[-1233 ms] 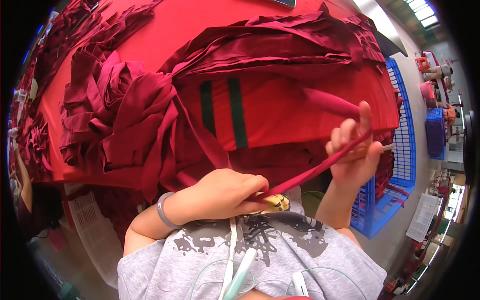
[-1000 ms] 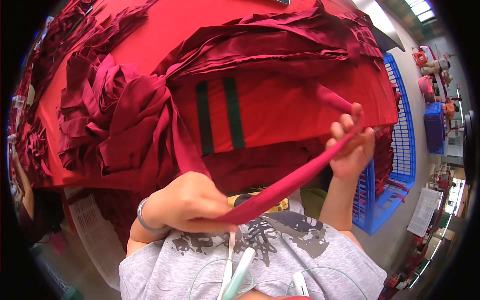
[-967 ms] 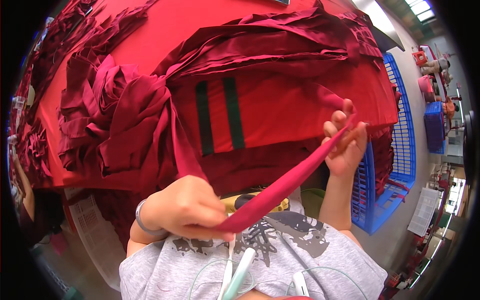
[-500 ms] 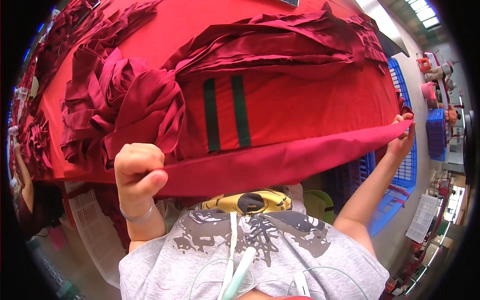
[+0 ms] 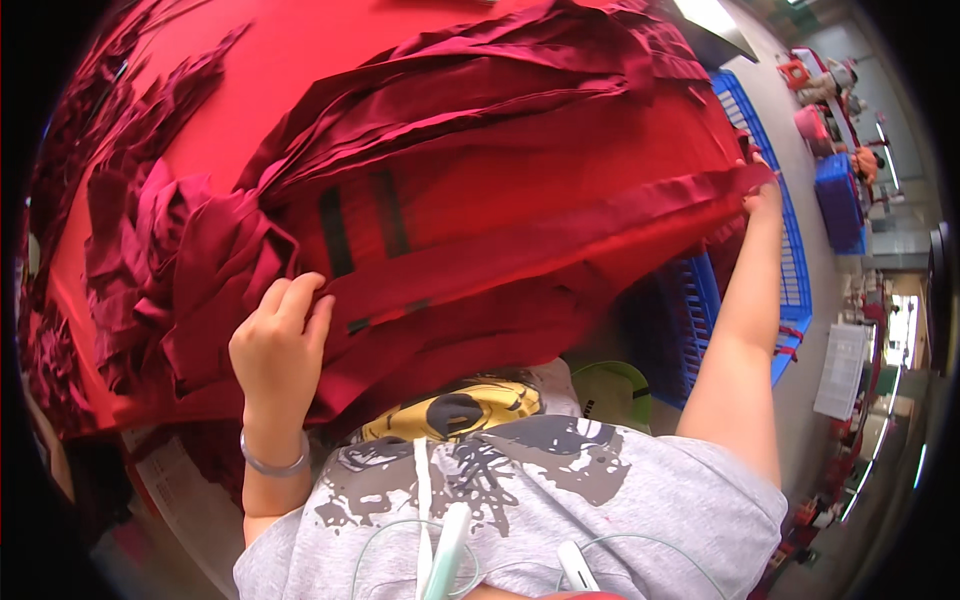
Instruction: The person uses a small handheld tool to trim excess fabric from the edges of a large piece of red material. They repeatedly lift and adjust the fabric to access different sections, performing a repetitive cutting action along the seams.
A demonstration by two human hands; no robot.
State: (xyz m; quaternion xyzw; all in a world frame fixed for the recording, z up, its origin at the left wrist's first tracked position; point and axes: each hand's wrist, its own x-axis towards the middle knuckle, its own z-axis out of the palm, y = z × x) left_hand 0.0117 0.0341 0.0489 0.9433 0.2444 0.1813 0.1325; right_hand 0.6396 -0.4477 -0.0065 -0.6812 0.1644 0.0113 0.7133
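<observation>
A long strip of dark red cloth (image 5: 540, 240) is stretched between my two hands, above the red-covered table. My left hand (image 5: 280, 335), with a bracelet at the wrist, pinches the strip's left end between thumb and fingers. At the far right my right hand (image 5: 763, 190) is closed on the other end, its fingers partly hidden by the cloth. Just beyond my left hand lies a crumpled heap of the same cloth (image 5: 200, 270). A long stack of folded cloth (image 5: 470, 90) lies farther back on the table.
Two dark green stripes (image 5: 335, 230) mark the table cover behind the strip. Blue plastic crates (image 5: 790, 240) stand by the table's right end. More dark red cloth (image 5: 140, 130) lies at the far left. A green-edged cap (image 5: 610, 390) is near my body.
Both hands have moved away from my body and the strip now lies lower over the table. More red cloth shows below the strip. The view has shifted.
</observation>
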